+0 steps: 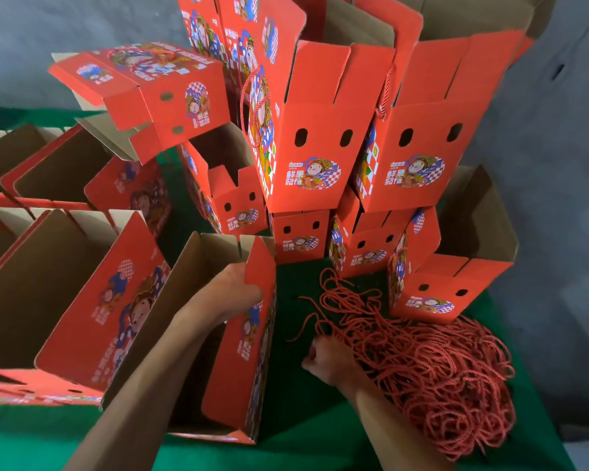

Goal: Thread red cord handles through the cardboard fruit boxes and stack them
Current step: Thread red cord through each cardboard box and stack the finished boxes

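Observation:
An open red cardboard fruit box [238, 362] stands at the front centre with its brown inside facing up. My left hand [233, 287] reaches inside it and grips its right wall near the top edge. To the right lies a big tangled heap of red cords [432, 368] on the green cloth. My right hand [327, 360] is at the heap's left edge, fingers curled into the cords, pinching some. Behind stands a stack of red boxes [310, 144], some with cord handles [249, 107] hanging from them.
More open red boxes [82, 294] stand in rows on the left. A box [446, 290] sits just behind the cord heap at the right. The table wears a green cloth [296, 433]. A grey wall [558, 198] rises behind and to the right.

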The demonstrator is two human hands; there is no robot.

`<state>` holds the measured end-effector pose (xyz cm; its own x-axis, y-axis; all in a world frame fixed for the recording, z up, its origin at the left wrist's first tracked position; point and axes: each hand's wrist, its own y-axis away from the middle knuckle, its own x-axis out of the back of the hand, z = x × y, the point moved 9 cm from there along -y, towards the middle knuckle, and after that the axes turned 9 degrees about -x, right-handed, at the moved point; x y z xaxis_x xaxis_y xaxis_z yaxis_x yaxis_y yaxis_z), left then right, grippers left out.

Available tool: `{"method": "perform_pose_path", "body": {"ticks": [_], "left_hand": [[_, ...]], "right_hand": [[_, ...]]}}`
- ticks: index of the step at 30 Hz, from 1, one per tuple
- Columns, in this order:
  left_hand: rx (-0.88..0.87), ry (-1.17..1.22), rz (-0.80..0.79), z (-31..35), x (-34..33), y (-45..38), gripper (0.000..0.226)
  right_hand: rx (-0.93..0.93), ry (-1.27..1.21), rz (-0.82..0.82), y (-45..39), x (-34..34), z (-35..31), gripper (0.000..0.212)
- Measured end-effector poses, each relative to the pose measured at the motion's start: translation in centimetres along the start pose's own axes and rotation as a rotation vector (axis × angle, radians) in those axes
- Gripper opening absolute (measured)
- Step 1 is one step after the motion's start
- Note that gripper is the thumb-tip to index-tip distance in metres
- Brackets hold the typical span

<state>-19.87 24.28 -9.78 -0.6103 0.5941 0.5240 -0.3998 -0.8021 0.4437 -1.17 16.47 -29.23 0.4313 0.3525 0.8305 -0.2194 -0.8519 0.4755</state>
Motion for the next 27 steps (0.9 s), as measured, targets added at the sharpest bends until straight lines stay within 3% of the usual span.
{"method": "perform_pose_path", "body": {"ticks": [6, 9, 13, 20, 23, 27], "left_hand": [[0.044, 0.090, -0.013, -1.1, 0.1, -0.2, 0.030], [0.055, 0.110, -0.025, -1.3, -0.2, -0.2, 0.034], [0.054, 0.111, -0.019, -1.5, -0.2, -0.3, 0.032], [0.078, 0.121, -0.017, -2.0, -0.3, -0.3, 0.038], [0.121, 0.129, -0.011, -2.7, -0.5, -0.5, 0.042], [0.124, 0.156, -0.014, -2.9, -0.7, -0.6, 0.042]], "right_hand": [[0.163, -0.141, 0.191, 0.3, 3.6, -2.3, 0.014], [0.091, -0.028, -0.006, -0.1, 0.7, -1.1, 0.037], [0.050, -0.079, -0.054, 0.3, -1.2, -0.3, 0.016], [0.083, -0.004, -0.136, 1.3, -0.4, -1.6, 0.029], [0.120, -0.201, -0.048, 1.8, 2.5, -3.2, 0.033], [0.101, -0.601, -0.008, 2.1, 6.6, -5.5, 0.015]]}}
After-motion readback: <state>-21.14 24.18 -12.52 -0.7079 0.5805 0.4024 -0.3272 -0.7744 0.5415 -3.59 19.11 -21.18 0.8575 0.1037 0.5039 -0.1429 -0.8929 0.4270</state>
